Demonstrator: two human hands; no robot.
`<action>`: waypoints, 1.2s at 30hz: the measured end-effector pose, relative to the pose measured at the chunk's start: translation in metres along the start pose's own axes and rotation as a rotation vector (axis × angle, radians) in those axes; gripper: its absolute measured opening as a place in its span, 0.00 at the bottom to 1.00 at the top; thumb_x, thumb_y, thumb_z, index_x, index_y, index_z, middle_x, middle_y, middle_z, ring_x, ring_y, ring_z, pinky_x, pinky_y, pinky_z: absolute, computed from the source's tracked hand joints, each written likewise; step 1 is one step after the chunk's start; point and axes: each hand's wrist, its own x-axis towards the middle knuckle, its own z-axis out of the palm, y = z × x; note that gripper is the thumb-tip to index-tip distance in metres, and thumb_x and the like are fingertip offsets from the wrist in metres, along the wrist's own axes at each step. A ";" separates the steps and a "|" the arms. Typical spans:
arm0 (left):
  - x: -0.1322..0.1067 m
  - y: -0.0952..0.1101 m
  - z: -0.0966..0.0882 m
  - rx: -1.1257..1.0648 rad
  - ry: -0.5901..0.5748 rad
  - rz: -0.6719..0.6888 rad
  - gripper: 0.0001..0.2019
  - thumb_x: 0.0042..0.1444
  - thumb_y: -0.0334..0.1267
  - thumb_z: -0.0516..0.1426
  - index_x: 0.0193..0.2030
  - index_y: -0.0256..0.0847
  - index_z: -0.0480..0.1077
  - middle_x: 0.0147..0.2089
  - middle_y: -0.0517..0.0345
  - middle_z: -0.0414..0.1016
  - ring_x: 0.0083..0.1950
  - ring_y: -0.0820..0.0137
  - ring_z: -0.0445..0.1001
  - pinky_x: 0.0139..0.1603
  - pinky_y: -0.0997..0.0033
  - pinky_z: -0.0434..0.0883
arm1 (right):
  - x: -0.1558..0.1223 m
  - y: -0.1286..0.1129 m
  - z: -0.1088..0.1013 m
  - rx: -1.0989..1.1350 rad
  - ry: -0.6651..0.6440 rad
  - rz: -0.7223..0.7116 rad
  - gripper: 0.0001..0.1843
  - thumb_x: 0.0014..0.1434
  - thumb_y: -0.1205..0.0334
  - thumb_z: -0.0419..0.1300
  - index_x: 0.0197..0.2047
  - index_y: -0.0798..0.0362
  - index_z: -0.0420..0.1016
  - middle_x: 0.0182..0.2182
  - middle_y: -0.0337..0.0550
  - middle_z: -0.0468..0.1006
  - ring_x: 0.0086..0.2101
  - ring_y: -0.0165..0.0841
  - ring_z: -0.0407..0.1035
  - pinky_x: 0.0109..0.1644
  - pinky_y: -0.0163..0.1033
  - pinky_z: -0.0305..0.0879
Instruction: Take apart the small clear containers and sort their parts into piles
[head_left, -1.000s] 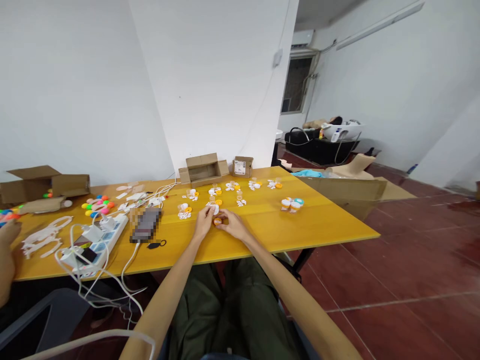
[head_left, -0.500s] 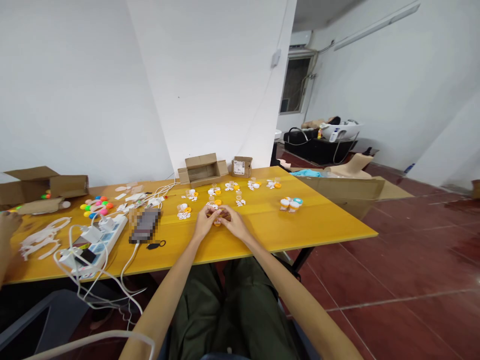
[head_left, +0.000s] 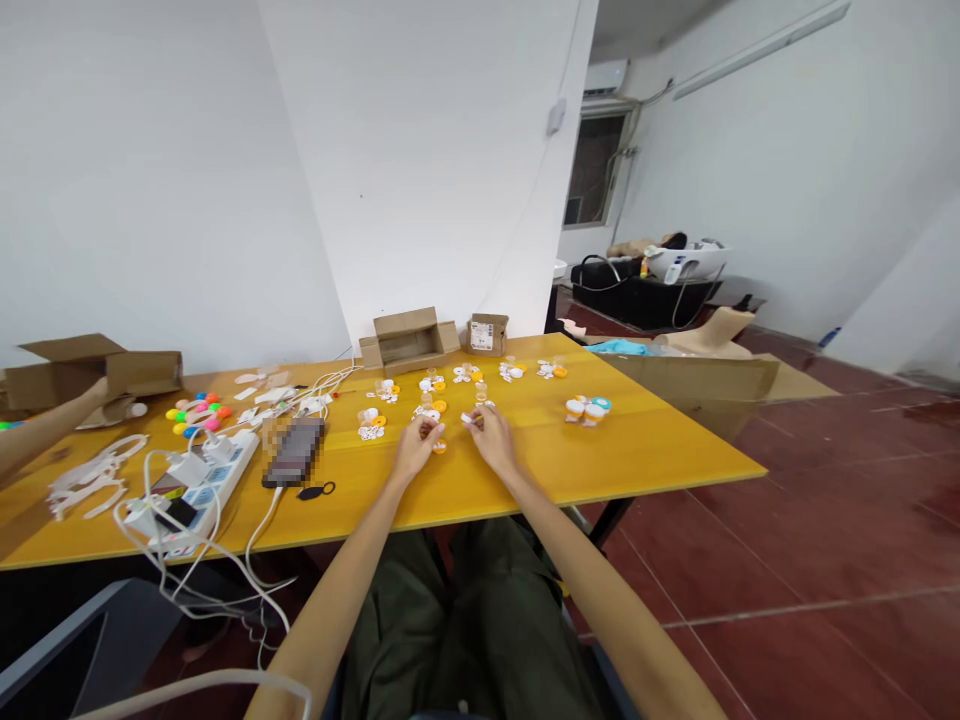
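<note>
My left hand (head_left: 415, 446) is closed at the fingertips over the table, with something small and pale at the fingers that is too small to make out. Just right of its fingers lies an orange cap (head_left: 439, 448). My right hand (head_left: 491, 440) pinches a small white piece (head_left: 466, 418) between thumb and fingers. Beyond the hands are little clusters of clear cups, orange rings and white printed discs, among them a disc pile (head_left: 371, 433) and an orange ring (head_left: 440, 406). A clear cup (head_left: 481, 391) stands behind my right hand.
Capped small jars (head_left: 587, 409) stand together at the right. A phone (head_left: 294, 452), a power strip (head_left: 210, 485) with tangled cables and coloured balls (head_left: 199, 412) lie to the left. An open cardboard box (head_left: 409, 345) is at the back. Another person's arm (head_left: 52, 430) reaches in from the left.
My hands were together and have moved apart, the right one going right with the small white piece. The other person's arm has reached farther in, toward the left cardboard box.
</note>
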 end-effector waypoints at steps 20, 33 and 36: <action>0.000 -0.001 -0.002 0.131 -0.062 0.037 0.17 0.50 0.48 0.62 0.17 0.43 0.67 0.21 0.62 0.68 0.29 0.68 0.69 0.35 0.69 0.67 | 0.020 0.010 0.005 -0.391 -0.107 -0.194 0.18 0.64 0.64 0.52 0.55 0.45 0.73 0.54 0.52 0.77 0.55 0.52 0.64 0.55 0.58 0.57; -0.001 0.001 -0.001 0.131 -0.146 0.073 0.10 0.51 0.39 0.62 0.20 0.42 0.74 0.26 0.58 0.74 0.31 0.67 0.73 0.40 0.67 0.70 | 0.012 0.010 0.003 -0.347 -0.086 -0.211 0.21 0.64 0.63 0.53 0.59 0.47 0.70 0.61 0.52 0.72 0.62 0.52 0.58 0.61 0.63 0.53; 0.000 0.001 0.000 0.125 -0.172 0.080 0.06 0.48 0.37 0.63 0.22 0.43 0.75 0.28 0.58 0.76 0.34 0.66 0.74 0.42 0.66 0.71 | 0.003 0.004 -0.004 -0.347 -0.098 -0.262 0.17 0.64 0.65 0.53 0.55 0.48 0.73 0.57 0.53 0.75 0.59 0.50 0.61 0.58 0.58 0.57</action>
